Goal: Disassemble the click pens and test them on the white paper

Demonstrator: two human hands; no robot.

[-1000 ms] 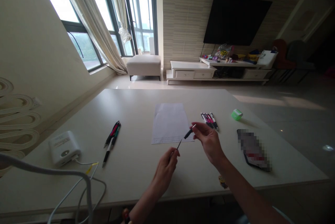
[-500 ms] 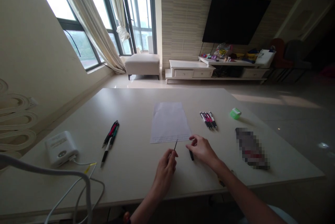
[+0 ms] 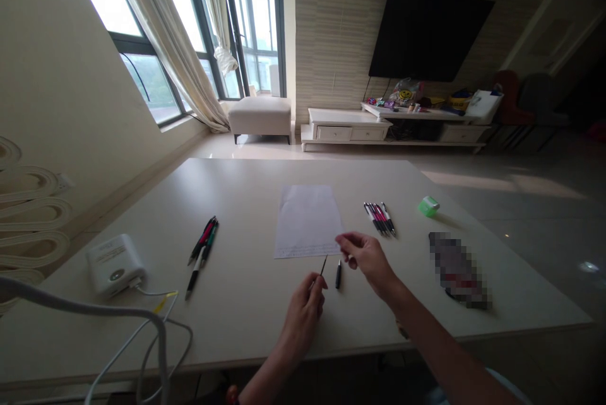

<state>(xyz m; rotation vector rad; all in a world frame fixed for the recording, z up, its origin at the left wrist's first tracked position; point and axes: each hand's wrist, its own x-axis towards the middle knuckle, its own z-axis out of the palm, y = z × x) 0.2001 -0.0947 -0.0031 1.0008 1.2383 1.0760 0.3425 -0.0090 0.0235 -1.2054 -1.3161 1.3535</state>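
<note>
My left hand (image 3: 303, 307) is closed around a thin dark pen refill (image 3: 324, 264), its tip pointing up and away from me. Just right of it, a short black pen barrel part (image 3: 338, 275) lies on the white table (image 3: 246, 323). Above and to the right of that part is my right hand (image 3: 368, 260), thumb and fingertips pressed together; anything between them is too small to make out. Beyond both hands lies a sheet of paper (image 3: 307, 219) with lines of writing along its near edge.
Several pens (image 3: 380, 219) lie right of the paper, and another group of pens (image 3: 203, 247) lies to the left. A green container (image 3: 428, 205) and a blurred-out item (image 3: 459, 271) are on the right. At far left sits a white charger (image 3: 116, 266) with cables.
My right hand has come off the black barrel part, which now lies free on the table, and its fingers have closed into a pinch. My left hand still holds the refill.
</note>
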